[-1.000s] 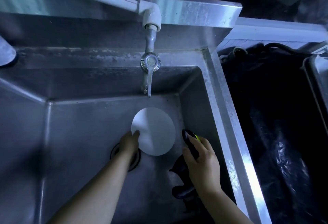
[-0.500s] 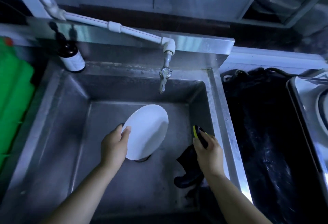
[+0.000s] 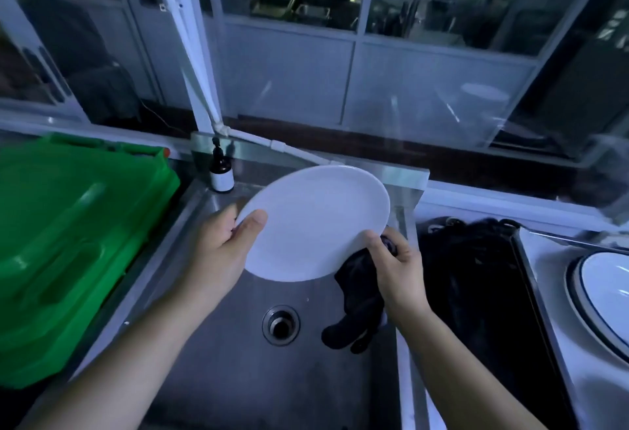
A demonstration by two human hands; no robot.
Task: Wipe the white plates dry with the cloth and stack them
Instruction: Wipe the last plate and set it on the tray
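A round white plate (image 3: 316, 222) is held tilted above the steel sink (image 3: 218, 375). My left hand (image 3: 224, 246) grips its left rim, thumb on the face and fingers behind. My right hand (image 3: 394, 266) holds a dark cloth (image 3: 357, 310) against the plate's lower right rim, thumb on the plate's face. The cloth hangs down from that hand towards the sink floor. Part of the cloth is hidden behind the plate and my fingers.
A drain (image 3: 280, 325) sits in the sink floor. A green plastic crate (image 3: 68, 252) stands on the left. A dark pump bottle (image 3: 221, 174) is on the sink's back ledge. On the right are a black-lined bin (image 3: 476, 293) and a blue-rimmed white dish (image 3: 606, 297).
Both hands rose out of the sink. The plate came up with my left hand, and my right hand brought the cloth onto the plate's lower right edge. The view lifted towards the windows.
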